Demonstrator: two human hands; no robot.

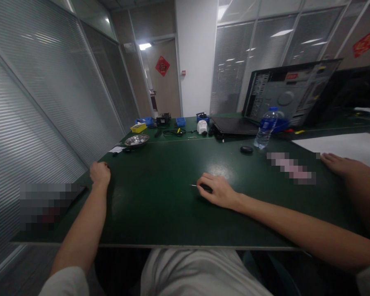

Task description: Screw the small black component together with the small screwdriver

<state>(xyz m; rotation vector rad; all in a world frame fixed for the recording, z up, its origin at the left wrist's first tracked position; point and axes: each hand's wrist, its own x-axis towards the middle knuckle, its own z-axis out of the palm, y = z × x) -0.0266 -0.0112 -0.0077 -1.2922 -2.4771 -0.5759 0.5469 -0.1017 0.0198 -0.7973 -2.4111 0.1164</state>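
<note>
My left hand (100,173) rests curled in a fist at the left edge of the dark green table (160,205); whether it holds anything is hidden. My right hand (217,190) lies near the middle of the table, fingers closed on a small dark tool (203,187) whose thin metal tip pokes out to the left. Another person's hand (339,163) lies flat on the table at the right, beside a white sheet (345,144).
At the back stand a water bottle (265,128), a small black round object (246,149), a metal bowl (137,140), blue bins (180,121), a yellow bin (138,128), cables (174,132) and an open computer case (291,94). Glass walls with blinds run along the left.
</note>
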